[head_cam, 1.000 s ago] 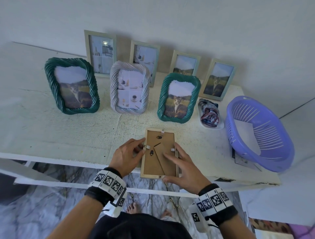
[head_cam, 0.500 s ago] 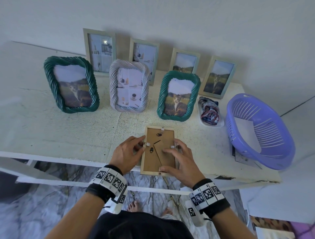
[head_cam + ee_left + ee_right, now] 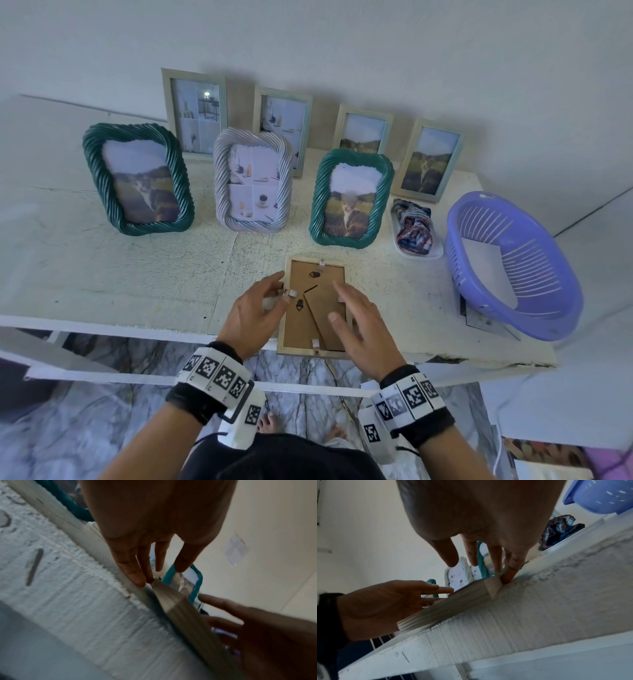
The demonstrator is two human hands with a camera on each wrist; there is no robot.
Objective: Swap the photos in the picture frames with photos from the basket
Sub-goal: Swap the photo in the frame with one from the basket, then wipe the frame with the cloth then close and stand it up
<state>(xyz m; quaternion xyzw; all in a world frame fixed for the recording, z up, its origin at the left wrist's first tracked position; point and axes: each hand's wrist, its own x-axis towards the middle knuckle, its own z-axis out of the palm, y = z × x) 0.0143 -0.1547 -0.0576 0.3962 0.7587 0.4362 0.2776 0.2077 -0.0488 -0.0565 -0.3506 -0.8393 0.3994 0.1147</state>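
Note:
A small wooden picture frame (image 3: 298,330) lies face down at the table's front edge, brown backing and metal tabs up. My left hand (image 3: 281,291) touches its left edge beside the left tab, fingers nearly straight. In the left wrist view the left fingertips (image 3: 137,580) meet the frame's corner (image 3: 171,599). My right hand (image 3: 346,308) spreads straight fingers over the backing's right half. In the right wrist view its little finger (image 3: 510,573) touches the frame's edge (image 3: 494,586). The purple basket (image 3: 548,274) at the right holds a white photo sheet (image 3: 486,270).
Three rope-edged frames, one being the teal frame (image 3: 349,198), stand behind the flat one, and several slim frames lean on the wall. A white tray with a patterned cloth (image 3: 414,226) sits beside the basket. Papers lie under the basket's near side.
My right hand slid up from the frame's lower right edge, curled at the right tab, and now spreads its fingers over the backing. The left hand stayed at the left tab.

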